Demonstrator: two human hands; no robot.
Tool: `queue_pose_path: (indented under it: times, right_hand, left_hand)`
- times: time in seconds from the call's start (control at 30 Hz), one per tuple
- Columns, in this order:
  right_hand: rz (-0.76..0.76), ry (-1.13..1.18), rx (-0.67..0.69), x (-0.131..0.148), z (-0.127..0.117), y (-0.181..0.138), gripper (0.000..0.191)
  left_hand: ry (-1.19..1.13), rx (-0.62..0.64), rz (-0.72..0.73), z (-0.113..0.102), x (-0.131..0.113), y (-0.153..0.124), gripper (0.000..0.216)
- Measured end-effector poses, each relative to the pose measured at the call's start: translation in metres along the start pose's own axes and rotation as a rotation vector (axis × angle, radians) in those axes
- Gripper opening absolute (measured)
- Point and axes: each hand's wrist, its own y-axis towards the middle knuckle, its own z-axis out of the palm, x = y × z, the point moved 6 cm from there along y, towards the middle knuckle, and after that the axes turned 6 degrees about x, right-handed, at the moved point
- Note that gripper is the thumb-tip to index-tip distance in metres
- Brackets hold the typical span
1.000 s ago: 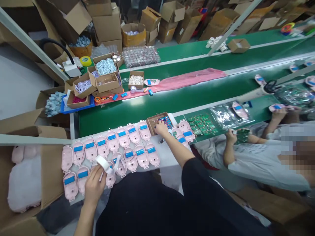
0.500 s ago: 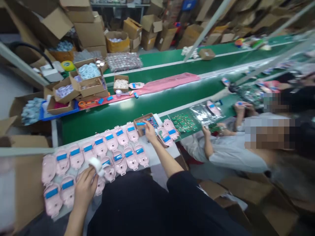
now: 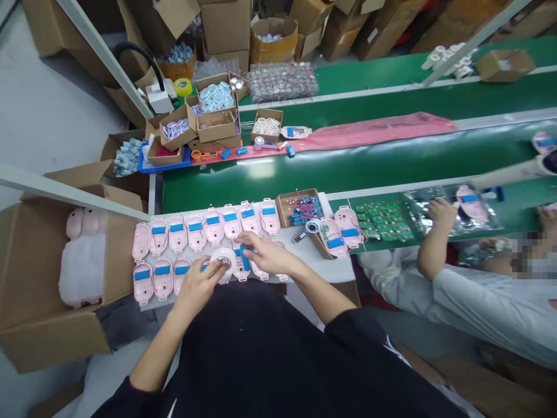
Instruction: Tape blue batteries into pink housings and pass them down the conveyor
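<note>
My left hand [image 3: 201, 285] has its fingers around a roll of white tape [image 3: 224, 257], held over the near row of pink plastic shells. Right beside it, my right hand [image 3: 266, 254] pinches a blue battery [image 3: 246, 261] above one of these shells; the fingers partly cover it. Two rows of pink shells [image 3: 177, 234] lie on the white work surface [image 3: 324, 264], most with a blue battery across the upper part. My hands and the tape hide part of the near row.
A cardboard box [image 3: 285, 204] of wired blue batteries stands at the back, with more pink shells [image 3: 347, 223] to its right. Green circuit boards [image 3: 383, 220] lie further right, near a co-worker's hand [image 3: 444, 213]. Behind runs a green conveyor [image 3: 348, 168]. At left is a large open carton [image 3: 35, 278].
My right hand has moved from the battery box back to the near row, carrying a blue battery. My left hand has brought the tape roll rightward beside it. The view has turned left.
</note>
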Motion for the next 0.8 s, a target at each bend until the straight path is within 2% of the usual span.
queue_pose_path:
  times: [0.17,0.3,0.37,0.47,0.53,0.57,0.6,0.7,0.77,0.8]
  right_hand:
    - [0.025,-0.025,0.149,-0.009,0.016,0.021,0.040]
    - [0.074,0.185,0.174,-0.029,0.039,0.024,0.050]
    - [0.161,0.352,0.146,-0.050,0.048,0.024,0.061]
    - [0.294,0.563,0.212,-0.083,0.063,0.026,0.063]
    - [0.362,0.740,0.238,-0.096,0.078,0.030,0.064]
    - [0.387,0.844,0.194,-0.099,0.087,0.034,0.064]
    - [0.402,0.949,0.095,-0.101,0.097,0.040,0.063]
    - [0.402,1.175,-0.350,-0.102,0.122,0.059,0.059]
    - [0.416,1.135,-0.534,-0.095,0.134,0.073,0.054]
    - [0.432,1.045,-0.548,-0.088,0.138,0.082,0.050]
  left_hand:
    - [0.046,0.068,0.061,0.006,-0.005,-0.002,0.051]
    - [0.037,0.034,0.111,0.019,0.005,-0.015,0.059]
    - [0.043,-0.001,0.123,0.036,0.019,-0.022,0.067]
    - [0.034,0.039,0.200,0.072,0.041,-0.024,0.066]
    - [0.046,0.055,0.272,0.086,0.049,-0.024,0.065]
    - [0.056,0.046,0.289,0.088,0.052,-0.025,0.064]
    - [0.069,0.031,0.283,0.089,0.056,-0.026,0.064]
    - [0.113,-0.009,0.167,0.090,0.068,-0.033,0.054]
    - [0.085,-0.039,0.076,0.092,0.074,-0.048,0.043]
    - [0.035,-0.061,0.065,0.092,0.075,-0.061,0.038]
